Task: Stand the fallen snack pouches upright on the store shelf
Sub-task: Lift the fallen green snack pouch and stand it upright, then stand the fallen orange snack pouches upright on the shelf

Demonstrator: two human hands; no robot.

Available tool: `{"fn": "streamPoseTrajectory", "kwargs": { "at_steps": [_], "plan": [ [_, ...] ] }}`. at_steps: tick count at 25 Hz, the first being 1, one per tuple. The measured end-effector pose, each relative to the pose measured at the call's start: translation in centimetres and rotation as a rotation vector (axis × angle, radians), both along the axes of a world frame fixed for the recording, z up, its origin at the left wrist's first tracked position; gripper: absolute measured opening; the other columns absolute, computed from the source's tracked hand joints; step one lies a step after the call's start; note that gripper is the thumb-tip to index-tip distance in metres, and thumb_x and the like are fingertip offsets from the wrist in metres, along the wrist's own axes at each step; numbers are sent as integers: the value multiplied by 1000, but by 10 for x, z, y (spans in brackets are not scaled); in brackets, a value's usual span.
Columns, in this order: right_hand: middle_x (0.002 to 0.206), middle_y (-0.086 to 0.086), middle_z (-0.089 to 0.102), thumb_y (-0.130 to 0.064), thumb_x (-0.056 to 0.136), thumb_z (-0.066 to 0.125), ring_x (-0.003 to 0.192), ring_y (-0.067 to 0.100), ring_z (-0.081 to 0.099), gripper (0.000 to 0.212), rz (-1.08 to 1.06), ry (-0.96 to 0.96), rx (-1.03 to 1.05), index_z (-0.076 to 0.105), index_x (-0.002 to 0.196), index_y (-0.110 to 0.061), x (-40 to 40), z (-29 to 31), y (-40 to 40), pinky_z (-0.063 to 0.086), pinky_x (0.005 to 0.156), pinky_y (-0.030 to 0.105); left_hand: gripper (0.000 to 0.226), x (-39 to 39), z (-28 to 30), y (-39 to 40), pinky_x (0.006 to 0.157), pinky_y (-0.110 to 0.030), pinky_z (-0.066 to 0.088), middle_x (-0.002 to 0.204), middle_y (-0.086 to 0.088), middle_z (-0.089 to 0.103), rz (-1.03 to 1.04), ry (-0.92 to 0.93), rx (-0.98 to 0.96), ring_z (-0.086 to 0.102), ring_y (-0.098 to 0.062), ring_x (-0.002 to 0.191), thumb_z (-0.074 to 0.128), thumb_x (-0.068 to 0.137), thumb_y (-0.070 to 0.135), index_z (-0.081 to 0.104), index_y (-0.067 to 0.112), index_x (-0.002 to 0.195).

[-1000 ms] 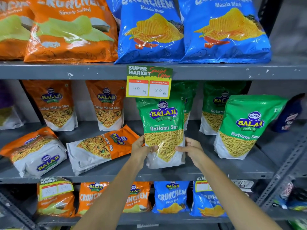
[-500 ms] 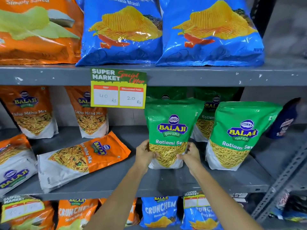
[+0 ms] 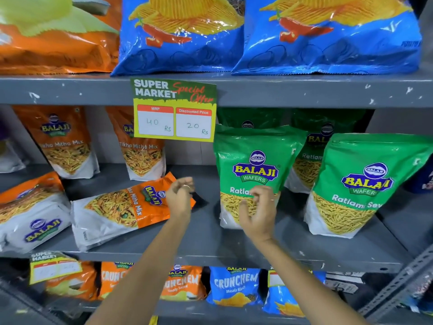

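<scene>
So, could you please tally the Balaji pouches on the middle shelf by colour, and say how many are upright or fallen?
Orange pouches upright: 2
Orange pouches fallen: 2
Green pouches upright: 4, two of them partly hidden at the back
Total: 8

Right hand (image 3: pixel 257 207) hides part of the green pouch (image 3: pixel 254 170) label.

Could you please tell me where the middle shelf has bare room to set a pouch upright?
Bare grey shelf lies between the fallen orange Tikha Mitha Mix pouch and the upright green Ratlami Sev pouch, under both hands. The left end is crowded with another fallen orange pouch.
</scene>
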State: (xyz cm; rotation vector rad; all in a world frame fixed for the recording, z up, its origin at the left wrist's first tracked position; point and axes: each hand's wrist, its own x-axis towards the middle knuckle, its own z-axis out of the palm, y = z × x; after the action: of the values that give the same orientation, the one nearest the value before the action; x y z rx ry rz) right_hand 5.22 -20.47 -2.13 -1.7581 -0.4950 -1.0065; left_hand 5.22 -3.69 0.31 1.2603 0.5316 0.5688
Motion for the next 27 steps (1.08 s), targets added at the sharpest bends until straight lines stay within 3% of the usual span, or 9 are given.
{"fn": "streamPoseTrajectory", "kwargs": {
  "at_steps": [2,5,10,13,15,19,22,25,27],
  "plan": [
    [74,1,45,-12,70,50,70,1,34,16,82,8,-68,45,85,-13,-5,-1,27,29,65,12,28,-2,7,36,71,-30,47,82,-8,63,74,49,121,58,-20,76,43,77,-10,65,7,80],
    [74,9,57,-9,71,54,68,2,39,13,167,112,-151,52,84,-8,-10,-11,67,33,64,14,24,-13,13,97,58,-23,44,87,-10,65,154,188,405,57,-17,66,49,78,-5,68,2,88],
    [79,2,65,-12,74,58,70,9,54,8,280,347,-268,58,82,-10,-13,-19,130,45,62,22,22,-26,17,194,74,-33,48,96,-17,70,36,392,831,63,-30,87,56,77,0,68,2,95],
    [82,4,70,-20,80,59,77,16,63,11,331,493,-356,62,80,-9,-20,-21,166,51,69,32,23,-19,15,234,88,-38,48,110,-22,68,-117,475,904,60,-36,104,60,79,2,67,-3,100],
    [79,5,71,-28,82,60,75,18,63,20,295,604,-383,65,78,-9,-27,-20,189,49,67,32,26,-11,10,256,97,-38,43,116,-24,65,-254,555,918,56,-35,112,61,81,5,65,-7,103],
    [66,11,68,-46,83,54,63,27,62,49,183,959,-486,62,64,-2,-34,-19,222,47,61,34,37,-4,0,285,97,-39,42,128,-24,58,-521,687,922,52,-37,119,59,83,10,58,-5,117],
    [69,9,65,-49,82,55,55,23,61,45,285,1357,-239,63,81,-4,-50,-23,238,48,51,27,63,-1,-3,298,115,-38,24,151,-9,33,-772,606,955,30,-27,138,64,82,23,38,9,138],
    [76,8,60,-42,82,61,58,21,60,45,367,1456,28,57,108,-4,-62,-24,247,52,51,25,54,1,-5,305,117,-35,21,146,2,40,-941,552,832,33,-20,135,67,79,30,52,22,130],
    [84,11,62,-35,81,65,66,22,64,44,430,1494,191,54,113,-7,-68,-23,249,56,55,24,46,-1,-7,303,108,-28,27,134,4,46,-922,543,803,39,-17,126,68,79,26,58,22,124]
  ]
}}
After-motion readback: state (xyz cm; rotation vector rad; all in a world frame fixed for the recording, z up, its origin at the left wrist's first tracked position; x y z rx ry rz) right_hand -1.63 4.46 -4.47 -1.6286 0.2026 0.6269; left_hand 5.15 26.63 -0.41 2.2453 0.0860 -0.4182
